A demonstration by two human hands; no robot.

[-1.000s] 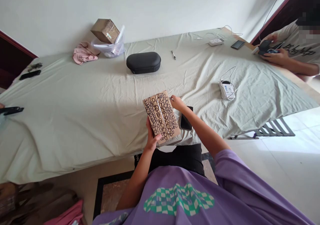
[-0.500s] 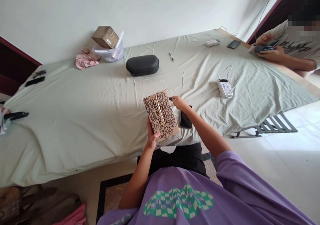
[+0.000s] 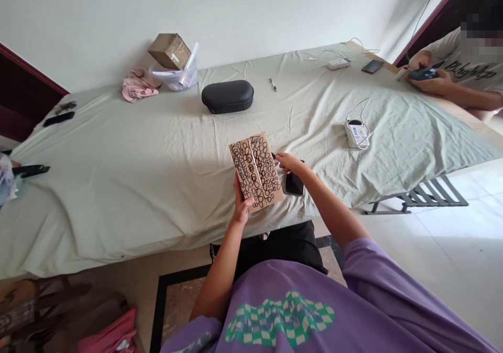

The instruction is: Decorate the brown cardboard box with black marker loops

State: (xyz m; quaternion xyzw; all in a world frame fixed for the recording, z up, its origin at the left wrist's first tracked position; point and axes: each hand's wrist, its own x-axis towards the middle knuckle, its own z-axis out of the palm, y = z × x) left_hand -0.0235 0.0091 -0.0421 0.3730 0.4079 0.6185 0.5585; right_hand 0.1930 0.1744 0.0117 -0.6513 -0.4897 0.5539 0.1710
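1. T-shirt [image 3: 310,277]: purple, loose-fitting, softly creased across the front.
2. Chest print [image 3: 281,319]: a wavy-edged, elongated patch of green and white checks, with bluish-violet marks across its middle.
3. Right sleeve [image 3: 357,256]: short, plain purple.
4. Left sleeve [image 3: 208,327]: purple, with a partly visible print beside it.
5. Lower garment [image 3: 288,243]: black; pale side marking [image 3: 212,251] too small to read.
6. Left hand [image 3: 242,206] and right hand [image 3: 288,163]: bare.
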